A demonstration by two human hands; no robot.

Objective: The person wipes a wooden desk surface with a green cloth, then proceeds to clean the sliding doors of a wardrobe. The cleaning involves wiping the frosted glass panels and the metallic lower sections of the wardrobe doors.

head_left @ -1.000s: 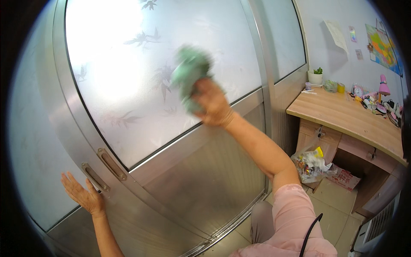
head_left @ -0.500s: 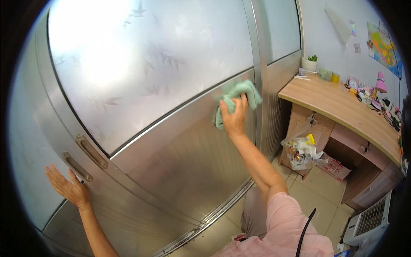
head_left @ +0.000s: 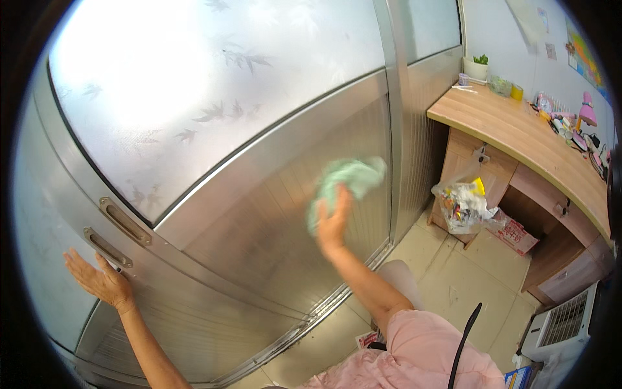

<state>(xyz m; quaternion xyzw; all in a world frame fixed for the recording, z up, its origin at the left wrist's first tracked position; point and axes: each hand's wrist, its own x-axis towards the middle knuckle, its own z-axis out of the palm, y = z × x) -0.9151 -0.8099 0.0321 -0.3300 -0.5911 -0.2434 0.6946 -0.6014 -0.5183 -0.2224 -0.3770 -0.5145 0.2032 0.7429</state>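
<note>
A pale green cloth [head_left: 353, 174], smeared by motion, is pressed by my right hand [head_left: 334, 217] against the lower metal panel of a sliding door [head_left: 259, 214]. The cloth spreads out beyond my fingertips, which it partly hides. At the left my left hand [head_left: 100, 280] lies flat with its fingers spread, holding nothing. It rests at the door's edge just below a recessed metal handle [head_left: 107, 247]; a second handle [head_left: 126, 222] sits beside that one. Frosted glass with a leaf pattern [head_left: 227, 78] fills the upper door.
To the right stands a wooden desk [head_left: 512, 123] bearing a potted plant [head_left: 476, 67], a pink lamp [head_left: 587, 110] and clutter. A plastic bag of rubbish [head_left: 463, 206] hangs from it, with a red and white box [head_left: 515, 233] below. A white appliance with a grille [head_left: 562, 322] is at lower right. The door track [head_left: 317, 318] crosses the tiled floor.
My right hand has moved the cloth down and slightly left, from the frame below the glass onto the lower panel. My left hand stays at the door's edge. The view has shifted slightly.
</note>
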